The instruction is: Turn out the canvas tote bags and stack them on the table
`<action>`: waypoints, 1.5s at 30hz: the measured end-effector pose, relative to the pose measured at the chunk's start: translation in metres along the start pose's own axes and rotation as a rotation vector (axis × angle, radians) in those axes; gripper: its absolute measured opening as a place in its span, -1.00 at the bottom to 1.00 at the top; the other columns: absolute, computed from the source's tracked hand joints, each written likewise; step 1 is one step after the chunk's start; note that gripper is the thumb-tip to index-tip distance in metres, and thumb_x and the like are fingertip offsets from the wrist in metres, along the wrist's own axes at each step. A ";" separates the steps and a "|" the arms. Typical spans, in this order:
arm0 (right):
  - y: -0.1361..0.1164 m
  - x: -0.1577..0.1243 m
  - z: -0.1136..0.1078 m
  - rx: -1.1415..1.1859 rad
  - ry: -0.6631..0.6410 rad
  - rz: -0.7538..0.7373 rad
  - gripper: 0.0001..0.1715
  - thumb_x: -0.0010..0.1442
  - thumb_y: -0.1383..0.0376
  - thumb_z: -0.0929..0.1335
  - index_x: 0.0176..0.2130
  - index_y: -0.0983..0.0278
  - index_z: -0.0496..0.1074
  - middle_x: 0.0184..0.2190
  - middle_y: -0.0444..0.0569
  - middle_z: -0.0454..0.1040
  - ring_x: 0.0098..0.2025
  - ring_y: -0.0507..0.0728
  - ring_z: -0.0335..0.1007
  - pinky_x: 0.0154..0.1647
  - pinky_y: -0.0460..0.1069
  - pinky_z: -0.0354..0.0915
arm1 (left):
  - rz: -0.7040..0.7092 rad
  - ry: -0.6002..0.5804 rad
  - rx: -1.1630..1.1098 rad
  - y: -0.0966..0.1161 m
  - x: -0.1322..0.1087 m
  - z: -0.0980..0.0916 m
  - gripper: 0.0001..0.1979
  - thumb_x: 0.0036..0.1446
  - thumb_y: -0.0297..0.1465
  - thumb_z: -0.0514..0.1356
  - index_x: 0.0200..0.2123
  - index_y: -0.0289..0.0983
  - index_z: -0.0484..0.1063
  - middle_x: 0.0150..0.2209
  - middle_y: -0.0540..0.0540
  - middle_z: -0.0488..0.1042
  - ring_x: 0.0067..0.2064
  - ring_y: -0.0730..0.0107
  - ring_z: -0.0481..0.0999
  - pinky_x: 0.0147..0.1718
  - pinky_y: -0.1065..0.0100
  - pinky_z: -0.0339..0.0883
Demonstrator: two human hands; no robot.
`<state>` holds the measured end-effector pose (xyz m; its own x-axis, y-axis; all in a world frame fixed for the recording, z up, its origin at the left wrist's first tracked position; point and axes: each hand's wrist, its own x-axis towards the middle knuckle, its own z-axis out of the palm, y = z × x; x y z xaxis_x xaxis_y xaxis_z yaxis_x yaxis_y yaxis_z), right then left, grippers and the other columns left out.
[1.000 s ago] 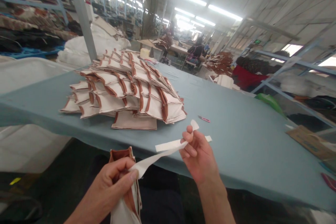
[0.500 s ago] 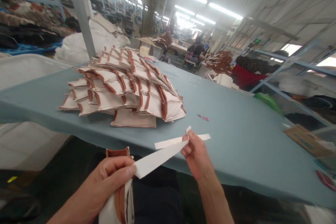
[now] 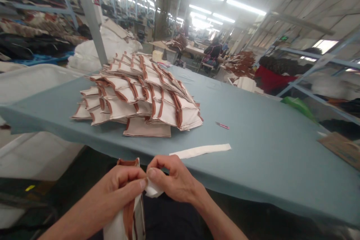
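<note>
My left hand (image 3: 120, 191) is closed on a cream fabric piece with brown edging (image 3: 129, 215), which hangs upright in front of my lap. Its thumb and forefinger also pinch one end of a white strip (image 3: 153, 189). My right hand (image 3: 174, 178) is right beside them, fingertips pinched on the same strip, now bunched between the two hands and partly hidden. A second white strip (image 3: 202, 151) lies flat on the table edge beyond my right hand. Farther back is a pair of small pink-handled thread snips (image 3: 223, 125).
A big pile of cream pieces with brown edging (image 3: 140, 97) covers the left of the blue-green table (image 3: 253, 138). At the table's right edge are a green plastic bag (image 3: 299, 107) and a brown cardboard piece (image 3: 339, 150). A person (image 3: 212, 52) sits far behind.
My right hand has moved left and down to meet my left hand. The strip, stretched out between them before, is now gathered up. The view has shifted slightly.
</note>
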<state>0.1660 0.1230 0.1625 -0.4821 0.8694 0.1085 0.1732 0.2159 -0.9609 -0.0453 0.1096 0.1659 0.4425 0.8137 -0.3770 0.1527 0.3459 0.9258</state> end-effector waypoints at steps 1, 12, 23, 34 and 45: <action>0.001 0.003 0.000 0.032 -0.004 0.040 -0.34 0.42 -0.25 0.42 -0.38 0.23 0.45 -0.53 -0.23 0.34 -0.47 0.02 0.17 -0.46 -0.08 0.12 | -0.006 0.015 0.044 0.001 -0.002 -0.002 -0.56 -0.01 0.06 0.42 -0.52 -0.23 0.62 -0.54 0.01 0.44 -0.48 0.37 0.29 -0.49 0.43 0.20; -0.030 0.010 -0.022 -0.012 -0.183 0.276 -0.40 0.23 -0.15 0.63 -0.38 0.25 0.48 -0.52 -0.27 0.35 -0.49 -0.02 0.10 -0.51 -0.09 0.01 | 0.177 0.097 0.448 0.002 -0.009 -0.011 -0.67 0.33 -0.11 0.23 -0.19 -0.18 0.71 -0.36 0.02 0.61 -0.29 0.25 0.54 -0.33 0.43 0.34; -0.040 0.003 -0.021 -0.518 -0.041 0.164 -0.81 0.38 0.25 0.57 -0.29 0.24 0.61 -0.52 -0.26 0.34 -0.45 0.02 0.17 -0.36 -0.05 -0.01 | 0.300 0.161 0.497 0.002 -0.012 -0.004 -0.52 0.47 -0.05 0.11 0.00 -0.14 0.79 -0.25 -0.06 0.76 -0.17 0.12 0.73 -0.14 0.35 0.52; -0.004 -0.029 0.031 0.337 0.089 0.241 -0.20 0.31 -0.41 0.44 -0.39 0.19 0.27 -0.49 -0.26 0.13 -0.43 0.01 -0.08 -0.41 -0.06 -0.01 | 0.077 0.232 -0.189 -0.028 -0.033 -0.012 -0.31 0.12 0.29 0.46 -0.06 -0.18 0.50 -0.31 0.01 0.59 -0.35 0.29 0.54 -0.35 0.40 0.40; -0.006 -0.013 0.039 0.426 0.101 0.231 -0.17 0.29 -0.43 0.47 -0.37 0.21 0.31 -0.49 -0.24 0.21 -0.43 0.00 0.02 -0.39 -0.07 0.06 | 0.161 0.281 0.144 -0.008 -0.046 -0.033 -0.39 0.40 0.22 0.25 -0.28 -0.23 0.62 -0.30 -0.04 0.62 -0.28 0.27 0.52 -0.28 0.43 0.39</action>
<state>0.1379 0.0927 0.1567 -0.3829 0.9165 -0.1158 -0.1109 -0.1701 -0.9792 -0.0957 0.0847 0.1745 0.2132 0.9562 -0.2006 0.2330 0.1496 0.9609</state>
